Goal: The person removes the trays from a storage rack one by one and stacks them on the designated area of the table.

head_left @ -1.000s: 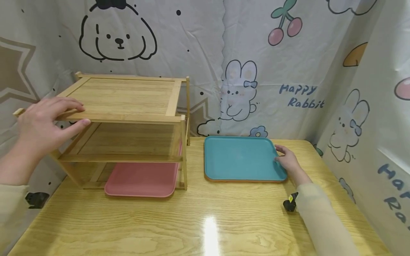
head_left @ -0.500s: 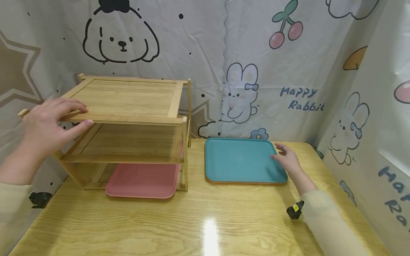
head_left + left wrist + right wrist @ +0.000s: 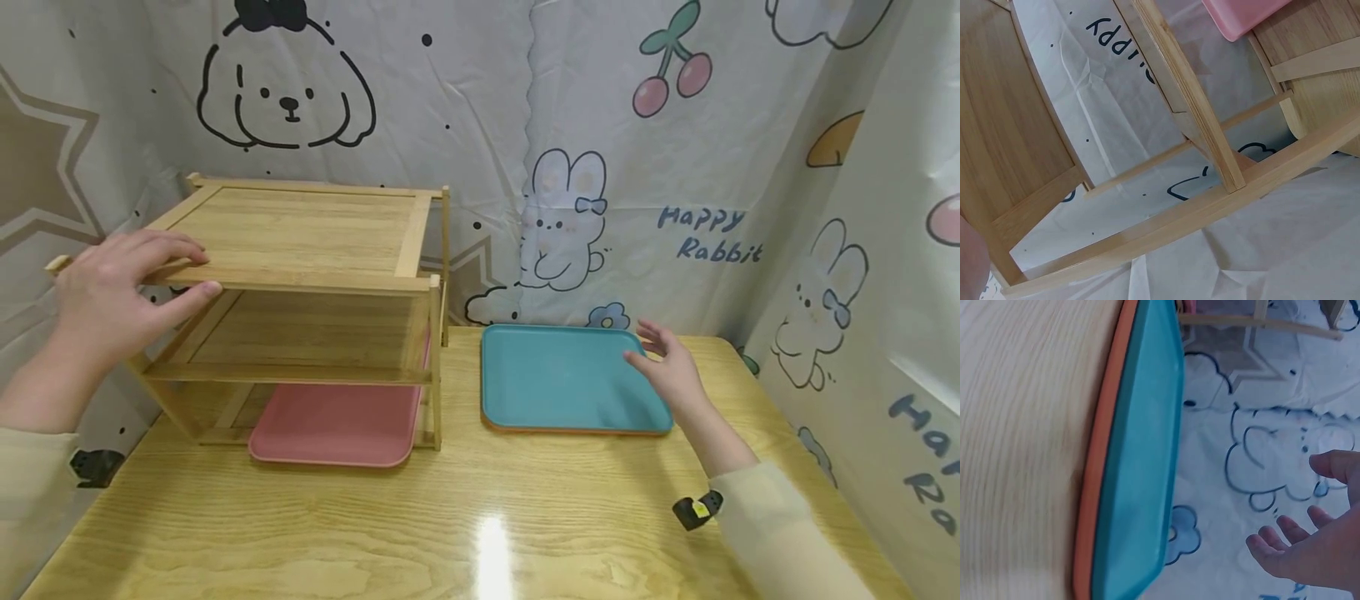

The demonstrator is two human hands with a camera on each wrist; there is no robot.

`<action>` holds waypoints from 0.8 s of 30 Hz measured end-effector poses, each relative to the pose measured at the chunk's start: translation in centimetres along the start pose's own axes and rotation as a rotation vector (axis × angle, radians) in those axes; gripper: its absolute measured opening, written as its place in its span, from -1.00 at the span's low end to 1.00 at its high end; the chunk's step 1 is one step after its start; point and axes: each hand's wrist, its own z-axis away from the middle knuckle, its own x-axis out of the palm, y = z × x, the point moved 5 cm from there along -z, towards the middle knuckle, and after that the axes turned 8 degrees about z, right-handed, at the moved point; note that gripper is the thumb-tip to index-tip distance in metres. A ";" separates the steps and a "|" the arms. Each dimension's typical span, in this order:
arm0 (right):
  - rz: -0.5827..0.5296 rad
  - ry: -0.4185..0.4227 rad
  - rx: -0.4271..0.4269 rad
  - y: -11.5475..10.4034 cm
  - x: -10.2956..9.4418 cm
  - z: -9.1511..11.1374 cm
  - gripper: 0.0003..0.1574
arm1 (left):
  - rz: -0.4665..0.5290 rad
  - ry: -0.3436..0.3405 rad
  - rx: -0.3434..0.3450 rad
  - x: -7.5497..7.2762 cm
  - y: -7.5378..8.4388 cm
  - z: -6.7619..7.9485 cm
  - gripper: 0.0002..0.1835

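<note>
A three-tier bamboo shelf (image 3: 300,225) stands at the left of the table. My left hand (image 3: 112,292) grips the left end of its top front edge, fingers above and thumb at the front underside. A pink tray (image 3: 333,425) lies on the lowest tier, its front end sticking out. To the right of the shelf, a teal tray (image 3: 555,375) is stacked flat on an orange tray (image 3: 1094,487), which shows mainly as a rim. Over the teal tray's right end, my right hand (image 3: 671,375) hovers with relaxed, spread fingers, holding nothing; the right wrist view shows it apart from the trays.
The wood-grain table (image 3: 375,533) carries the shelf and the tray stack. A printed white cloth (image 3: 465,100) hangs close behind and on both sides. A small black device (image 3: 697,510) sits at the right wrist.
My right hand has come off the teal tray's right edge, rising and shifting slightly left over it as the fingers spread. The left hand keeps its grip on the shelf; the trays stay put.
</note>
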 end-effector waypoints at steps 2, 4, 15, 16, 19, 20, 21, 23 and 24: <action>-0.018 0.007 -0.026 -1.0 0.0 0.5 -0.16 | -0.003 -0.003 -0.003 0.0 0.0 0.0 -0.60; -0.039 0.010 -0.053 -2.1 0.1 1.1 -0.17 | -0.006 -0.006 -0.007 0.0 0.1 0.0 -0.60; -0.158 -0.005 -0.204 -7.4 1.3 4.9 -0.19 | -0.010 -0.008 -0.007 0.1 0.1 0.0 -0.60; -0.174 -0.013 -0.213 -7.8 1.5 5.3 -0.20 | -0.008 -0.008 -0.006 0.1 0.0 0.0 -0.60; -0.215 -0.043 -0.240 -9.0 2.3 6.4 -0.18 | -0.004 -0.004 -0.006 0.1 0.0 -0.1 -0.60; -0.226 -0.054 -0.246 -9.4 2.6 6.8 -0.18 | -0.001 -0.002 -0.006 0.1 0.0 -0.1 -0.60; -0.234 -0.066 -0.255 -9.8 2.9 7.1 -0.17 | 0.001 0.000 -0.004 0.1 -0.1 -0.1 -0.60; -0.245 -0.090 -0.272 -10.6 3.5 7.8 -0.15 | 0.004 0.003 0.001 0.1 -0.1 -0.1 -0.60; -0.252 -0.102 -0.281 -11.0 3.8 8.1 -0.14 | 0.005 0.004 0.002 0.1 -0.2 -0.1 -0.60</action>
